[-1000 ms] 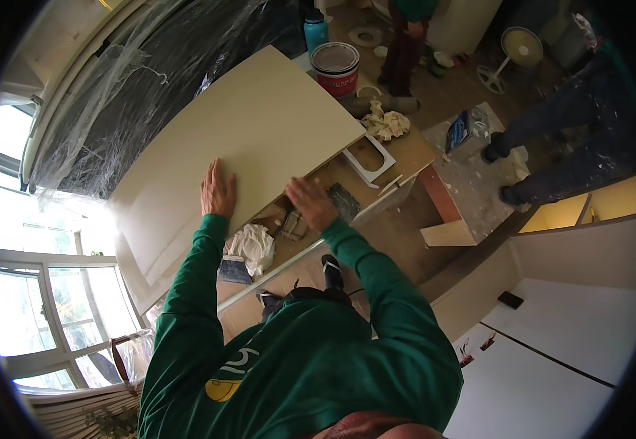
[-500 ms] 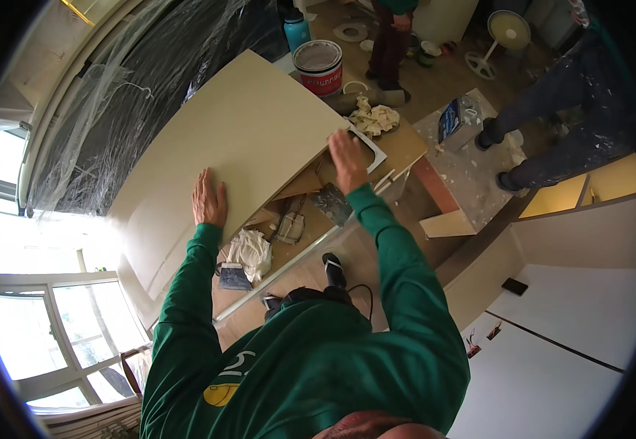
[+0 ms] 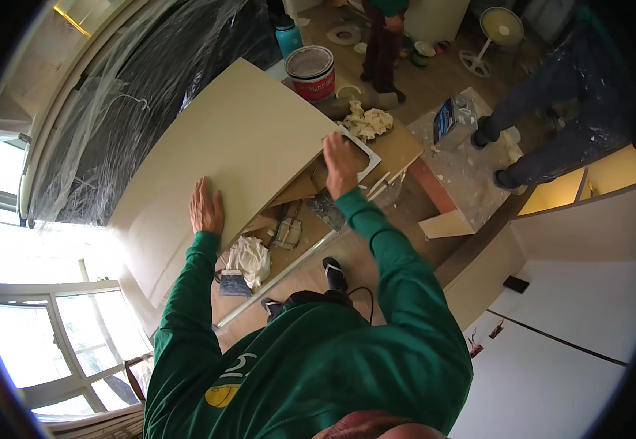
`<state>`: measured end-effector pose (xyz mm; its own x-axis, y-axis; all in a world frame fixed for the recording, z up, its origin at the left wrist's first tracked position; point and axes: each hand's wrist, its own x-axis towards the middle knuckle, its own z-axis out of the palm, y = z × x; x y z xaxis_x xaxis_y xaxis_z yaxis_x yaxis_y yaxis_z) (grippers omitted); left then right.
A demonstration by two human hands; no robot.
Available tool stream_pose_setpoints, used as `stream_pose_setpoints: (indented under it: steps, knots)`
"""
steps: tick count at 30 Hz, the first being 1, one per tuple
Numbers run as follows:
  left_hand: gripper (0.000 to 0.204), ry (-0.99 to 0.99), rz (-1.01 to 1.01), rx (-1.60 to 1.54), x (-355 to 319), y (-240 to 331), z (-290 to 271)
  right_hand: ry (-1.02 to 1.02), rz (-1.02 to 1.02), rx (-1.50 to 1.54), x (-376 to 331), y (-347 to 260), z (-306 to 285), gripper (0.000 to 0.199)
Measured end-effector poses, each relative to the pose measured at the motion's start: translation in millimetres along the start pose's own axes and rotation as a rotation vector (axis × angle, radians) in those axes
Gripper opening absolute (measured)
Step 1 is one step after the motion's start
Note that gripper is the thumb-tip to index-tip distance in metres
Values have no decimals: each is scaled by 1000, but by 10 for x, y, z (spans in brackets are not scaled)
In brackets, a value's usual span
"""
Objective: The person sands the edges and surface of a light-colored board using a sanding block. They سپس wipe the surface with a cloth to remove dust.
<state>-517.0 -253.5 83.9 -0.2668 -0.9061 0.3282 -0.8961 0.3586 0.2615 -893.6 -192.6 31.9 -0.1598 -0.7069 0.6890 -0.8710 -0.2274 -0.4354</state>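
Observation:
A large beige panel lies in front of me, slanting from near left to far right. My left hand rests flat on its near side, fingers stretched out and slightly apart. At the panel's right corner my right hand bends its fingers over the edge; its thumb is hidden. Under the overhanging edge, on a brown board, are a crumpled white cloth, a dark flat blade tool and a metal tool or clip. A white frame-like piece lies just beyond my right hand.
A paint bucket, a blue bottle and crumpled paper are beyond the panel. Plastic sheeting hangs at left. Someone in paint-spotted trousers stands right, near a box. Another person is farther back.
The view has shifted slightly. My right hand has come a little left and nearer at the panel's corner, and my left hand sits slightly lower in the picture, still flat.

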Motion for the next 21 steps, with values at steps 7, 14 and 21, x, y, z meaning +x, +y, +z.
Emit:
stream_pose_setpoints:
  steps: [7,14,21]
  knots:
    - [55,2,-26,-17,-34,-13,-35,-157,-253,64,-199,-188,6,55]
    - [55,12,-22,1,8,3,-23,-116,-122,122,-251,-412,149,59]
    - [54,18,-15,-33,34,79,-60,-39,30,4,196,191,-212,62]
